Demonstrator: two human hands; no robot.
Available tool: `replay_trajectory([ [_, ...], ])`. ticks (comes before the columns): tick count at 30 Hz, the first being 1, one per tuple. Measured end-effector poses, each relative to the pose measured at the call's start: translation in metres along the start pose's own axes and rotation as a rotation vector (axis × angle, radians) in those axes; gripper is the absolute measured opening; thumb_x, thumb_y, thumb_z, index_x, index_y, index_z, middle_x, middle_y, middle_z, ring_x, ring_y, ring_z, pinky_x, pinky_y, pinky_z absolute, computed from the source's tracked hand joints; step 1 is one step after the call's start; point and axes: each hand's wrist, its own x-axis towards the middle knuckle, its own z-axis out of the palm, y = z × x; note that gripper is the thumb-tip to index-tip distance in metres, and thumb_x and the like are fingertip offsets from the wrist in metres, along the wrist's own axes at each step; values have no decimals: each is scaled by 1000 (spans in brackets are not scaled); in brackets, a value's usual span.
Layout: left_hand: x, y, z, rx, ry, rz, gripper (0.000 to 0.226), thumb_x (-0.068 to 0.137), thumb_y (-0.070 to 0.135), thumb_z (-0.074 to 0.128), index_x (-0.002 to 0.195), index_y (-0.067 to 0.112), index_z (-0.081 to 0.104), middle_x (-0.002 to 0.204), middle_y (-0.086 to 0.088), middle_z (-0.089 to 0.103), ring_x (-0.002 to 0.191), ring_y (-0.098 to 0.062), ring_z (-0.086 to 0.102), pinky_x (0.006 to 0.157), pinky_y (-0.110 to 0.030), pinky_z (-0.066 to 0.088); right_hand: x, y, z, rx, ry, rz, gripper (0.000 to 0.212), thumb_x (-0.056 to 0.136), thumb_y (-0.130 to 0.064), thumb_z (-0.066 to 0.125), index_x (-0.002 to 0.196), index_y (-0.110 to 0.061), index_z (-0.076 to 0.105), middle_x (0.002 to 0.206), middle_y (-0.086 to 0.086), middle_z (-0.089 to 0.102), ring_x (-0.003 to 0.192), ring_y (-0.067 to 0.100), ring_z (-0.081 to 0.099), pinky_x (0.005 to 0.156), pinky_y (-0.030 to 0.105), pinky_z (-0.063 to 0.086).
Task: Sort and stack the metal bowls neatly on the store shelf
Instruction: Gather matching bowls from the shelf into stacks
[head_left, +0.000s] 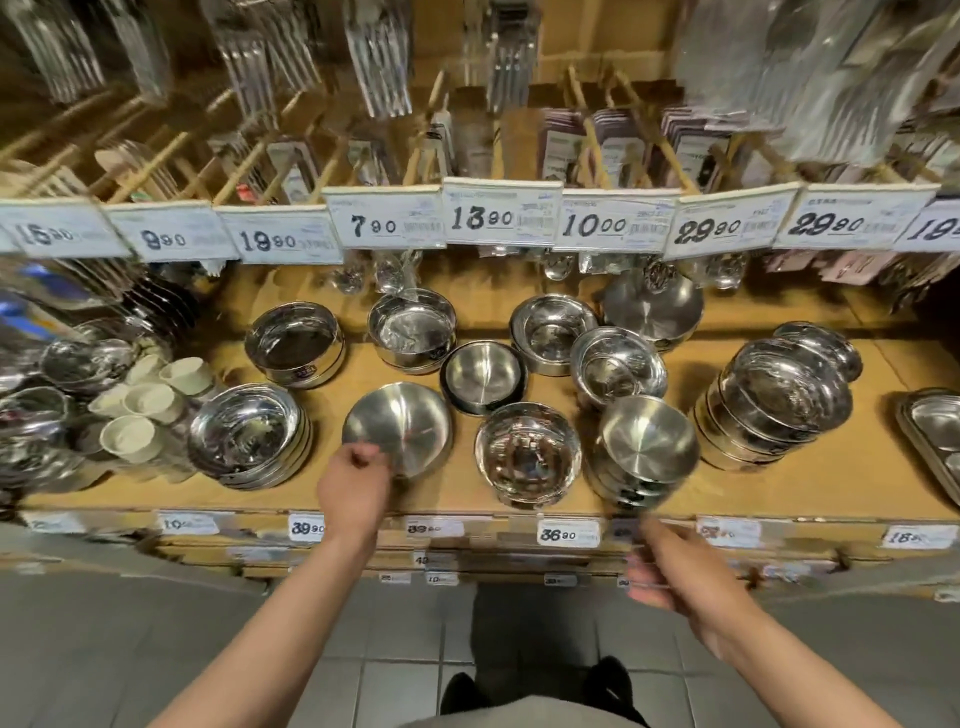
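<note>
On the brown cardboard-lined store shelf (810, 483) I count about ten separate sets of shiny metal bowls, some single, some nested.

The left hand (356, 486) has its grip clenched on the near rim of a single brushed steel bowl (402, 426), fingers curled over the edge and the bowl tipped up toward the camera; it sits at about 6 o'clock of the shelf, near the front edge. The right hand (675, 569) hangs below the shelf front at 5 o'clock, blurred, its grip released, fingers loosely spread and holding nothing.

At 9 o'clock from the held bowl lies a nested stack of wide mirror-polished bowls (249, 436). At 3 o'clock stands one deep polished bowl (527, 457), and beyond it a tilted brushed bowl atop a short stack (647, 447). Farther toward 3 o'clock is a tall leaning stack of polished bowls (779, 405).

In the back row, from 10 to 2 o'clock: two straight-walled steel bowls (293, 345), the second (413, 330) beside it, one black-rimmed shallow bowl (483, 376), one double-walled bowl (553, 332), one tilted polished stack (618, 366) and one upturned brushed bowl (654, 306).

At 9 o'clock five small cream cups (150, 402) cluster. Nine white price tags (501, 218) line the upper rail.
</note>
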Motion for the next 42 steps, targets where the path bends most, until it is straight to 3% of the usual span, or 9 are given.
replay_trajectory([
  [5, 35, -22, -22, -32, -38, -141, 25, 83, 23, 70, 71, 8, 54, 69, -12, 59, 67, -25, 53, 63, -38, 44, 9, -12, 65, 93, -141, 36, 27, 100, -30, 61, 118, -9, 61, 102, 12, 62, 91, 23, 66, 62, 34, 63],
  [8, 54, -33, -17, -64, -230, -185, 27, 86, 28, 69, 88, 1, 66, 86, -25, 73, 83, -31, 69, 86, -56, 56, 20, -26, 92, 231, -89, 12, 32, 99, -28, 65, 121, -8, 55, 110, 9, 65, 98, 25, 68, 63, 30, 64],
  [11, 67, -43, -12, -65, -294, -210, 49, 82, 31, 73, 117, -2, 63, 105, -23, 74, 100, -37, 71, 93, -53, 57, 30, -26, 105, 282, 19, 25, 31, 99, -15, 64, 126, -2, 56, 116, 17, 69, 91, 28, 71, 50, 20, 59],
  [14, 68, -46, -13, -143, -350, -269, 31, 90, 27, 71, 109, 4, 61, 88, -16, 77, 68, -23, 70, 53, -32, 56, 39, -18, 108, 317, 94, 51, 33, 100, -7, 60, 130, 2, 53, 125, 23, 65, 110, 36, 68, 47, 18, 57],
  [16, 68, -46, -14, -205, -369, -333, 15, 94, 18, 67, 99, 7, 58, 76, -12, 76, 67, -23, 69, 48, -27, 52, 42, -16, 109, 346, 98, 48, 34, 100, -6, 59, 132, 0, 51, 127, 23, 64, 116, 37, 66, 48, 19, 58],
  [23, 67, -50, -25, -233, -353, -398, 4, 96, -2, 55, 95, 0, 56, 97, -21, 68, 77, -33, 72, 54, -28, 60, 36, -23, 115, 355, 58, 24, 34, 97, 5, 57, 129, -3, 54, 118, 20, 67, 102, 33, 68, 57, 25, 61],
  [28, 63, -63, -28, -270, -390, -390, 4, 97, -4, 54, 95, -1, 57, 63, -11, 74, 57, -20, 73, 59, -26, 60, 30, -18, 113, 303, -5, 49, 22, 95, 10, 56, 111, -4, 58, 104, 21, 70, 87, 31, 69, 56, 28, 63],
  [34, 66, -69, -32, -332, -376, -390, 17, 99, -6, 51, 114, -8, 57, 105, -28, 70, 62, -23, 75, 59, -28, 62, 34, -19, 108, 314, -2, 43, 22, 95, 9, 56, 114, -1, 58, 99, 20, 69, 80, 28, 68, 54, 30, 63],
  [42, 67, -67, -36, -329, -348, -381, 13, 100, -2, 53, 112, -8, 57, 98, -26, 69, 60, -24, 75, 51, -24, 61, 40, -16, 105, 364, 36, 27, 14, 98, 2, 59, 111, -2, 61, 98, 18, 67, 76, 21, 65, 61, 29, 61],
])
